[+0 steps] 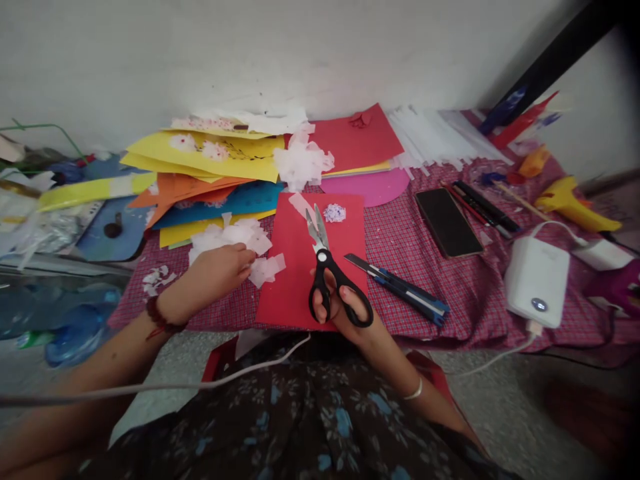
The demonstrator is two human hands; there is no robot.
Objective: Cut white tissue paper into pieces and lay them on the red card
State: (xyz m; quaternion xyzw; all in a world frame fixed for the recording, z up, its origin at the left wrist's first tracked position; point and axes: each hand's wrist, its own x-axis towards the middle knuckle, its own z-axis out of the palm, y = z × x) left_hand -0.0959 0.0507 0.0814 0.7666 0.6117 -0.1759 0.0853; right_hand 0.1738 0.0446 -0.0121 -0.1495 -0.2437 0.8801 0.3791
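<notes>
My right hand [337,300] is closed around the black handles of a pair of scissors [323,256], fingers through the loops. The blades point away from me, slightly apart, over a red paper sheet [313,293]. On that sheet lie a small white piece with purple marks [335,213] and a pale paper strip [301,205]. To the left, my left hand [217,273] rests at a pile of thin white paper pieces [230,233], its fingers curled together. What those fingers hold, if anything, is hidden. A blue utility knife [400,287] lies right of the scissors, blade showing.
Coloured paper sheets [200,160] are stacked behind, beside a white paper flower [303,160]. On the right lie a phone [449,221], pens [485,207], a white power bank [537,280] and a yellow glue gun [575,203]. A cable [250,370] crosses my lap.
</notes>
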